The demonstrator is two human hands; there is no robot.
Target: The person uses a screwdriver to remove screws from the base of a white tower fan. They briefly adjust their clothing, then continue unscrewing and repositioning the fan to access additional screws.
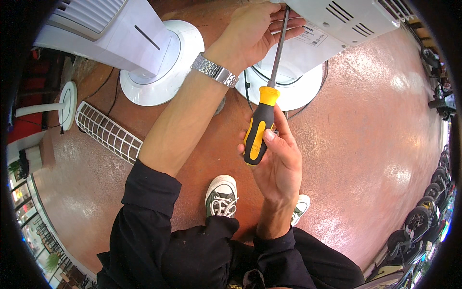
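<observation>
A long-shafted screwdriver with a black and yellow handle points up and away from me. My right hand is closed round its handle, thumb along the side. The tip meets the underside of a white slotted appliance housing at the top, though the exact contact spot is hidden. Beside the shaft near that tip, my left hand has its fingers stretched out and slightly apart against the housing. A steel-coloured watch circles my left wrist. Below the housing, a round white base rests on the floor.
Another white vented appliance on a round base stands at the left. A white wire grille lies on the reddish floor, near a smaller white round stand. Black cords trail by the bases. Several wheeled vehicles line the right edge.
</observation>
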